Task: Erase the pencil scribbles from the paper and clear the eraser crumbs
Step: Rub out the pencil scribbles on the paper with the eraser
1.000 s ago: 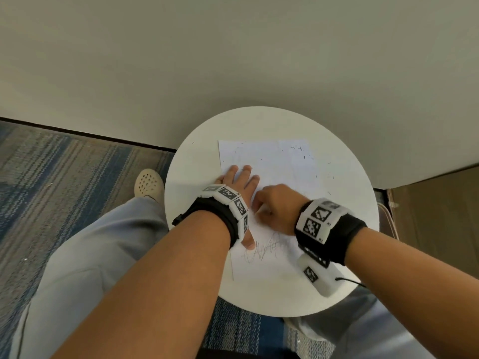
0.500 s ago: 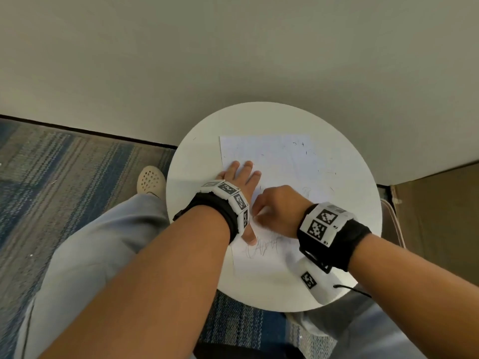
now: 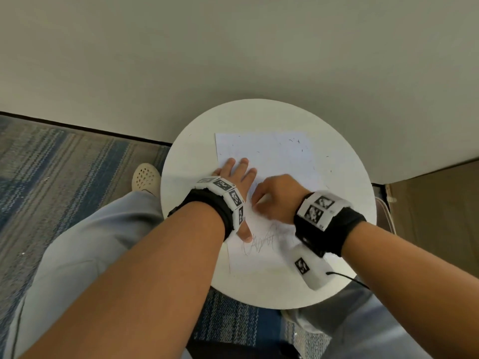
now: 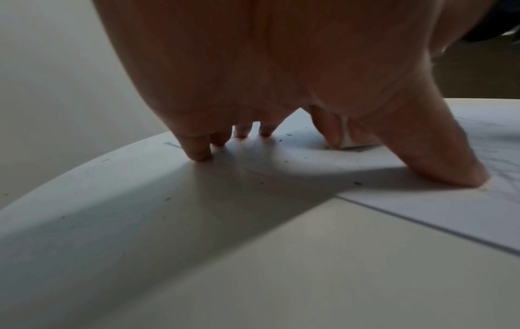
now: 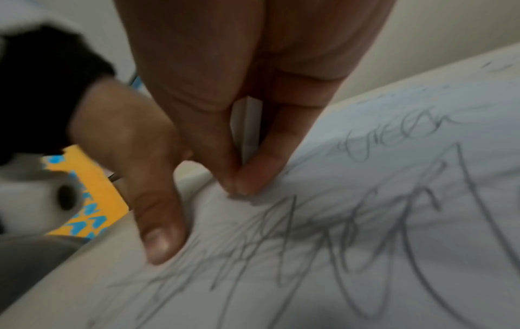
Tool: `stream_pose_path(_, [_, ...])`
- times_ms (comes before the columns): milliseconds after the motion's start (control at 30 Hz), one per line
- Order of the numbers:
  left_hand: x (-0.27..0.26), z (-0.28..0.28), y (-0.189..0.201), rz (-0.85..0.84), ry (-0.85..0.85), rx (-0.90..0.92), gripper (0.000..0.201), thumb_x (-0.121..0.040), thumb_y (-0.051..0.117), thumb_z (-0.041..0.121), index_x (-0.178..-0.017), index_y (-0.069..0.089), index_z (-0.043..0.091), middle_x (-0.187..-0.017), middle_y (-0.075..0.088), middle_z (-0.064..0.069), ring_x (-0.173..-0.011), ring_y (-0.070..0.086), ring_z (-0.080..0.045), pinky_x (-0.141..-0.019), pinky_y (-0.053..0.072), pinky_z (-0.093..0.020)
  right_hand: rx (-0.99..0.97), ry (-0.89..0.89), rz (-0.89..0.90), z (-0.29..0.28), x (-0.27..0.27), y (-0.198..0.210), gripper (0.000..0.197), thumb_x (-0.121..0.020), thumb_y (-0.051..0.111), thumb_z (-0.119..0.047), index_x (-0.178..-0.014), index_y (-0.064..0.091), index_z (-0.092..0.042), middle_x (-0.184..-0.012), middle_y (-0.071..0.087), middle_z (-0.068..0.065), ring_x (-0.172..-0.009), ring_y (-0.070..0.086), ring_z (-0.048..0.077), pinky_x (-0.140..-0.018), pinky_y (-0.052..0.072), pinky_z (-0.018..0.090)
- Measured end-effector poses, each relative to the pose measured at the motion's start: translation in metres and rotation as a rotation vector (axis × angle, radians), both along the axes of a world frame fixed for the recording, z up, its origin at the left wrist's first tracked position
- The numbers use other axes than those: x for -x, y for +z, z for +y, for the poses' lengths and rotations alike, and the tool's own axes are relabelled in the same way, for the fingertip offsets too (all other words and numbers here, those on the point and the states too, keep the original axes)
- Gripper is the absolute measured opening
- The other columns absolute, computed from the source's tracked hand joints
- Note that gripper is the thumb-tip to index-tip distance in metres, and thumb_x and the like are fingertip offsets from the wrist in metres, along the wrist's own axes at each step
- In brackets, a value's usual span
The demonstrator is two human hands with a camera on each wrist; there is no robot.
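Observation:
A white sheet of paper (image 3: 272, 156) lies on a round white table (image 3: 347, 182). Pencil scribbles (image 3: 261, 242) mark its near part, seen large in the right wrist view (image 5: 365, 222). My left hand (image 3: 238, 177) presses flat on the paper's left edge, fingers spread (image 4: 197, 151), thumb (image 4: 450, 169) near the scribbles. My right hand (image 3: 277, 198) pinches a white eraser (image 5: 247, 124) and holds it down on the paper just above the scribbles; the eraser shows too in the left wrist view (image 4: 354, 142). Dark eraser crumbs (image 3: 298, 143) dot the far part of the sheet.
A wall rises right behind the table. Striped carpet (image 3: 64, 164) covers the floor at left, where a cream shoe (image 3: 145, 177) stands. A brown surface (image 3: 435, 216) sits to the right. More crumbs (image 4: 261, 183) lie on the table beside the paper.
My right hand has shifted slightly back and forth over the paper with the eraser. The left hand keeps pressing the same spot. The head view has tilted a little.

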State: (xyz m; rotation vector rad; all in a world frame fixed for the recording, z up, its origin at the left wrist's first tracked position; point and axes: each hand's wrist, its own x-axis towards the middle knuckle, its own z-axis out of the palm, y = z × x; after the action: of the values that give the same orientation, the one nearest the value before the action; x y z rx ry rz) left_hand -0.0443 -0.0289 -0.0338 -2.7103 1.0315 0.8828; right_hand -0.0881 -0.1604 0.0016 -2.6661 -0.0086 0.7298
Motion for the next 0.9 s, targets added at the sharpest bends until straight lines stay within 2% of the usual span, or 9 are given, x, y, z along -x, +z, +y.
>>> stream_pose_path(67, [-0.001,0.0,-0.002,-0.01,-0.002,0.005,0.146,-0.052,0.078,0.072,-0.151,-0.015,0.018,-0.158,-0.022,-0.005,-0.145,-0.018,-0.032,-0.119,0.003,-0.046,-0.006,0.022,0.024,0.0,0.002,0.0,0.015,-0.084,0.061,-0.022,-0.095,0.072,-0.023,-0.085,0.061,-0.011,-0.082,0.052,0.007,-0.075,0.037,0.017])
stream_pose_path(167, [-0.001,0.002,-0.004,-0.014,-0.001,-0.004,0.148,-0.05,0.077,0.073,-0.151,-0.016,0.018,-0.157,-0.024,-0.005,-0.144,-0.021,-0.031,-0.117,-0.001,-0.046,-0.02,-0.203,-0.02,-0.017,-0.012,0.002,0.01,-0.081,0.062,-0.02,-0.084,0.069,-0.027,-0.068,0.06,-0.013,-0.08,0.058,0.01,-0.07,0.042,0.018])
stream_pose_path(300, [-0.001,0.0,-0.002,0.0,0.003,0.007,0.146,-0.052,0.079,0.071,-0.151,-0.015,0.018,-0.158,-0.023,-0.005,-0.145,-0.019,-0.033,-0.119,0.002,-0.047,-0.021,0.036,0.018,-0.002,0.007,-0.001,0.014,-0.084,0.061,-0.02,-0.092,0.071,-0.023,-0.08,0.057,-0.015,-0.081,0.051,0.006,-0.074,0.036,0.016])
stream_pose_path(433, [0.0,0.001,-0.003,-0.011,0.001,-0.017,0.147,-0.052,0.077,0.072,-0.151,-0.017,0.017,-0.157,-0.025,-0.006,-0.144,-0.021,-0.033,-0.119,0.002,-0.048,-0.047,-0.196,-0.035,-0.017,-0.003,-0.002,0.01,-0.081,0.062,-0.02,-0.081,0.067,-0.028,-0.071,0.058,-0.014,-0.081,0.056,0.011,-0.07,0.04,0.017])
stream_pose_path(567, [-0.001,0.0,-0.004,-0.003,0.005,-0.001,0.148,-0.05,0.078,0.073,-0.151,-0.016,0.018,-0.157,-0.025,-0.005,-0.144,-0.02,-0.033,-0.118,0.001,-0.046,-0.065,-0.04,0.029,-0.004,0.013,-0.006,0.012,-0.082,0.063,-0.022,-0.091,0.071,-0.026,-0.088,0.063,-0.011,-0.084,0.056,0.008,-0.077,0.042,0.017])
stream_pose_path(700, [-0.001,0.0,-0.003,0.001,0.007,-0.011,0.148,-0.05,0.079,0.071,-0.151,-0.016,0.018,-0.157,-0.025,-0.005,-0.144,-0.021,-0.032,-0.119,0.002,-0.047,-0.065,-0.258,-0.048,-0.023,-0.002,-0.003,0.008,-0.081,0.063,-0.021,-0.079,0.066,-0.028,-0.069,0.059,-0.013,-0.08,0.058,0.011,-0.061,0.04,0.014])
stream_pose_path(767, [-0.001,0.0,-0.001,0.015,0.013,-0.008,0.148,-0.051,0.08,0.07,-0.151,-0.017,0.019,-0.157,-0.026,-0.004,-0.144,-0.021,-0.031,-0.119,0.001,-0.047,-0.054,-0.166,-0.022,-0.018,0.001,-0.004,0.01,-0.082,0.061,-0.019,-0.085,0.068,-0.026,-0.078,0.058,-0.011,-0.082,0.055,0.01,-0.067,0.039,0.016])
stream_pose_path(833, [-0.002,0.0,-0.002,0.016,0.014,-0.002,0.148,-0.051,0.08,0.07,-0.151,-0.017,0.019,-0.157,-0.025,-0.005,-0.144,-0.021,-0.032,-0.119,0.001,-0.047,-0.055,-0.081,0.014,-0.01,0.007,-0.002,0.012,-0.083,0.061,-0.019,-0.09,0.07,-0.024,-0.075,0.057,-0.014,-0.08,0.054,0.008,-0.073,0.039,0.016])
stream_pose_path(900, [-0.001,0.001,-0.002,-0.004,0.001,-0.012,0.148,-0.05,0.078,0.072,-0.151,-0.016,0.018,-0.157,-0.025,-0.005,-0.144,-0.022,-0.032,-0.119,0.0,-0.046,-0.075,-0.246,0.013,-0.022,-0.005,-0.001,0.011,-0.08,0.062,-0.017,-0.082,0.07,-0.024,-0.065,0.059,-0.013,-0.076,0.06,0.012,-0.072,0.046,0.019])
